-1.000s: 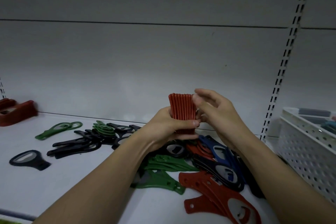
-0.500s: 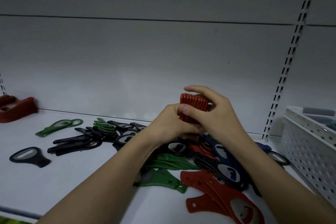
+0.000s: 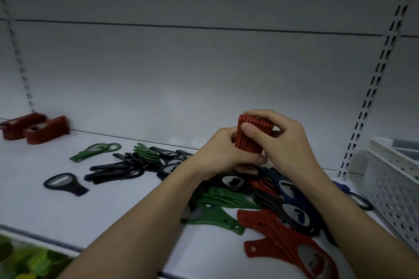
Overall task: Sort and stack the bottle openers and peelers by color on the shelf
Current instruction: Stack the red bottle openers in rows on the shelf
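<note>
Squaring the red stack (image 3: 252,137) upright between both hands, my left hand (image 3: 223,154) grips its base while my right hand (image 3: 281,136) clamps the top, aligning edges.

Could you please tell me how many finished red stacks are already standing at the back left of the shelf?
2: the outer red stack sits against the back wall at the far left edge, and the inner red stack stands right beside it.
</note>
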`<action>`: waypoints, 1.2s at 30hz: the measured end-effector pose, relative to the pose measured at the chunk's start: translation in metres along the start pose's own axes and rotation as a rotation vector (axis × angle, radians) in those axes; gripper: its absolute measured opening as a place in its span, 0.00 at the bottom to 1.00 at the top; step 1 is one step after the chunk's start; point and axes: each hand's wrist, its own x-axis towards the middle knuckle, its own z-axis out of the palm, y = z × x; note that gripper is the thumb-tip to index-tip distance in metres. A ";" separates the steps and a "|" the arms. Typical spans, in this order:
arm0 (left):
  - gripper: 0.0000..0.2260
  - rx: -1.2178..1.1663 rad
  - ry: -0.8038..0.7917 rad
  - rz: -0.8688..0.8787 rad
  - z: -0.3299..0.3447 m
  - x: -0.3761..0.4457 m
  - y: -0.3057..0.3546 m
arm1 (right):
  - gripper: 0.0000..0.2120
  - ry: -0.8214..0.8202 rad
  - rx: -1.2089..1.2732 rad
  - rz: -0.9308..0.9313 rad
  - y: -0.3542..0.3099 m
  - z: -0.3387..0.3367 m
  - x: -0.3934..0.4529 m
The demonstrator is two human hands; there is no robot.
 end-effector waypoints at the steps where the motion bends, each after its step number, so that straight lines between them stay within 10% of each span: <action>1: 0.15 -0.011 0.021 -0.008 -0.003 -0.002 0.000 | 0.09 -0.002 0.022 0.007 -0.004 -0.001 0.000; 9: 0.15 0.094 0.327 -0.094 -0.109 -0.068 0.028 | 0.05 -0.106 -0.135 0.106 -0.015 0.021 -0.001; 13: 0.13 0.262 0.535 -0.224 -0.194 -0.120 0.040 | 0.04 -0.460 -0.291 0.036 -0.052 0.102 -0.005; 17: 0.15 0.400 0.665 -0.382 -0.263 -0.162 0.044 | 0.25 -0.798 -0.517 -0.168 -0.080 0.217 -0.022; 25: 0.23 0.687 0.631 -0.732 -0.331 -0.178 0.033 | 0.35 -0.982 -0.795 -0.089 -0.060 0.353 0.012; 36: 0.25 0.871 0.480 -1.041 -0.353 -0.082 0.008 | 0.24 -0.883 -0.898 -0.032 -0.038 0.335 0.021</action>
